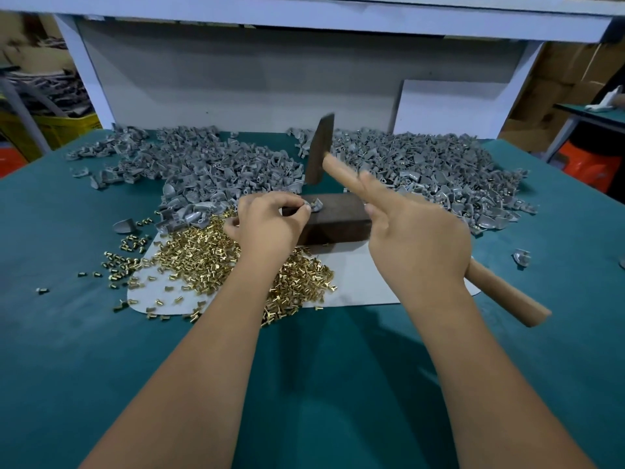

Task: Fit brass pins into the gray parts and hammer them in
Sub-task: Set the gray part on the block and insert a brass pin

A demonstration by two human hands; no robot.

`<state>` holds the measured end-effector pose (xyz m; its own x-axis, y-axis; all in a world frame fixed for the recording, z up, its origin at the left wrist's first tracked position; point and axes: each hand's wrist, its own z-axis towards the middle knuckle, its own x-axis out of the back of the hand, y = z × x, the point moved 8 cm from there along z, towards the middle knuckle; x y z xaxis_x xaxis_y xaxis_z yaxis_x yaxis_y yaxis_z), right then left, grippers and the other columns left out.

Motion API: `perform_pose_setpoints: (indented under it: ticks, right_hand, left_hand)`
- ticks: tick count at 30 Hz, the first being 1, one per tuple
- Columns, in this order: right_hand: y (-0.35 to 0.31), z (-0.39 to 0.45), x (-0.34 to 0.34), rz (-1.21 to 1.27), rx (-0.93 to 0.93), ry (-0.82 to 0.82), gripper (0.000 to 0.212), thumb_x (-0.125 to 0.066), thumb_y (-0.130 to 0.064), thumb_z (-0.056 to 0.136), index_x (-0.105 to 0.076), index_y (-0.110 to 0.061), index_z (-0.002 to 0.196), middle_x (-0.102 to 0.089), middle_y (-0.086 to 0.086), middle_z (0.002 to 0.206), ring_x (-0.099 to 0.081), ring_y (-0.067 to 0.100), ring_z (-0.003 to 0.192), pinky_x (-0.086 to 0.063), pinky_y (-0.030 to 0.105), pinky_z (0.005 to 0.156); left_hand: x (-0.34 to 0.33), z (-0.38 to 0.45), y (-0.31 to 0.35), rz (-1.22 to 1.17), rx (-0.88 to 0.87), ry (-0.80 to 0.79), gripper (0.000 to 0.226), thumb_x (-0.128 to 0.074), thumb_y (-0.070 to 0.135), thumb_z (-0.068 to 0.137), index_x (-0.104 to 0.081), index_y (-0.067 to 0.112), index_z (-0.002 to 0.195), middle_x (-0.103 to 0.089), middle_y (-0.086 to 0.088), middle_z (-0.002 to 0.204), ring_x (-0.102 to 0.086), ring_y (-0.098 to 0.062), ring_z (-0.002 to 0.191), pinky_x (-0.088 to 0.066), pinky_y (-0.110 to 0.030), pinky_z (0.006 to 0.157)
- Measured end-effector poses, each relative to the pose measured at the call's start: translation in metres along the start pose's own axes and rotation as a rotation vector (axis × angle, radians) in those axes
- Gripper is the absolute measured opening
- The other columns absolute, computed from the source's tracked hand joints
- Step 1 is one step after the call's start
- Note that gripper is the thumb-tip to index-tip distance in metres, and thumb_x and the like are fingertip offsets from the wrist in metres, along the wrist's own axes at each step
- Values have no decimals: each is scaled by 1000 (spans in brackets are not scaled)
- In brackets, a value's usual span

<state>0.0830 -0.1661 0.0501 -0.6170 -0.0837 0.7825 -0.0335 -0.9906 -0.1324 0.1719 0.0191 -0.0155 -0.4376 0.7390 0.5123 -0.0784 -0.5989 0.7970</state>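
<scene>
While the green table spreads out under us, we start at its left, where a heap of gray parts lies toward the back and a few strays sit apart from it. Just in front of that heap, a scatter of brass pins covers the left half of a white mat and spills off its edge onto the green. Our left hand hovers over the pins, its fingers curled to pinch one gray part with a pin in it against the top of a dark block — the block stands on the mat, just beyond the pins. Above the block, the dark head of the hammer is raised and blurred, tilted nearly upright. Our right hand grips the wooden handle around its middle, index finger laid straight along it, and the butt end sticks out behind the wrist to the right. Farther right — behind the hammer — a second, larger heap of gray pieces covers the table, many showing brass.
</scene>
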Motion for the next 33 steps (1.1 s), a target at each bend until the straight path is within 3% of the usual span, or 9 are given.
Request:
perform_pose_setpoints:
  ticks: [6, 9, 13, 15, 19, 23, 26, 31, 33]
  right_hand:
    - [-2, -1, 4, 14, 1, 24, 41, -55, -31, 92, -51, -47, 131, -53, 0, 67, -33, 21, 54, -16, 24, 47]
    - [-4, -2, -4, -28, 23, -46, 42, -51, -34, 95, -44, -53, 132, -47, -3, 70, -35, 21, 58, -19, 27, 49]
    - [1, 0, 7, 45, -30, 58, 41, -54, -31, 93, -50, -48, 131, -45, -1, 65, -35, 21, 51, -13, 21, 46]
    - [2, 0, -4, 1, -20, -29, 43, -52, -34, 94, -44, -54, 132, -51, -1, 67, -35, 20, 56, -16, 25, 46]
    - [4, -1, -2, 4, -48, -25, 42, -51, -35, 95, -44, -54, 132, -32, -8, 60, -33, 20, 55, -11, 21, 46]
    - [0, 0, 6, 39, -22, 42, 41, -53, -32, 94, -49, -47, 132, -50, -2, 68, -37, 21, 52, -12, 19, 46]
    - [-2, -2, -7, -31, 17, -86, 44, -48, -35, 96, -39, -55, 134, -44, -5, 71, -36, 20, 59, -12, 24, 45]
    - [1, -2, 9, 57, -34, 78, 41, -55, -31, 94, -50, -46, 132, -47, -2, 64, -35, 20, 49, -15, 20, 45]
    - [2, 0, 0, 30, -19, -3, 42, -53, -33, 94, -46, -48, 133, -54, 0, 69, -38, 20, 55, -22, 27, 47]
  left_hand:
    - [0, 1, 0, 7, 8, -10, 20, -74, 42, 82, -63, 47, 67, -59, 29, 89, -42, -7, 123, -20, -44, 100]
    - [0, 0, -2, -35, 22, -21, 14, -75, 42, 82, -65, 45, 72, -57, 28, 93, -39, -6, 125, -18, -42, 101]
    - [0, 0, 1, -6, -5, -4, 14, -74, 41, 83, -66, 46, 74, -58, 27, 87, -42, -8, 125, -20, -45, 104]
    - [-1, 0, 0, -25, -3, -27, 16, -74, 43, 83, -64, 47, 71, -58, 29, 88, -40, -7, 125, -21, -44, 101]
    - [-1, -1, -2, -39, 26, -27, 4, -74, 43, 84, -72, 42, 80, -61, 28, 96, -36, -4, 125, -20, -43, 102]
    - [-1, 0, 0, -18, 11, -16, 9, -74, 41, 84, -69, 44, 77, -59, 28, 89, -38, -5, 126, -19, -42, 100]
    - [-2, -1, -2, -60, 21, -45, 10, -75, 43, 83, -67, 44, 76, -54, 33, 86, -37, -5, 126, -18, -41, 100]
    - [-1, 1, 0, -5, 0, -10, 5, -74, 42, 84, -72, 43, 79, -58, 29, 86, -38, -7, 126, -21, -43, 102]
    - [-2, 0, -1, -13, 2, -28, 14, -73, 44, 84, -67, 46, 72, -56, 33, 83, -38, -6, 125, -20, -42, 99]
